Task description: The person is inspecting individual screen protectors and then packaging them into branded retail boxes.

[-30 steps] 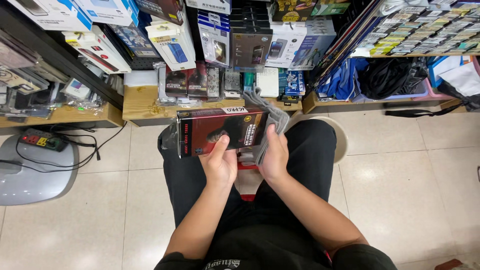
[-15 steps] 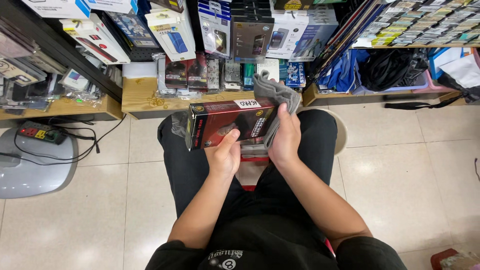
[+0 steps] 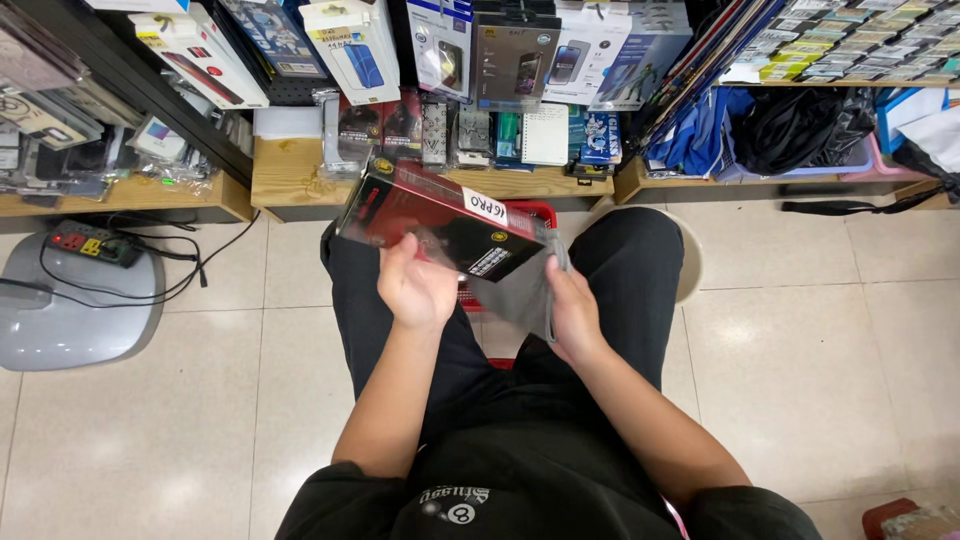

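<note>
I sit on a stool in black trousers, looking down at my lap. My left hand (image 3: 415, 285) grips the near edge of a flat red and black packaged box (image 3: 440, 220) in clear wrap, tilted with its left end up. A white sticker sits on its upper face. My right hand (image 3: 575, 310) holds a grey cloth (image 3: 515, 290) that hangs under the box's right end. A red basket (image 3: 530, 212) shows between my knees behind the box.
Low wooden shelves (image 3: 290, 185) ahead carry several boxed phone accessories. A power strip (image 3: 95, 243) with cables lies on a grey round base (image 3: 70, 320) at left. A black bag (image 3: 800, 125) and blue items fill the right shelf. Tiled floor surrounds me.
The box has tilted, its left end rising and its right end dropping. The grey cloth moved from the box's top right edge down under its right end with my right hand.
</note>
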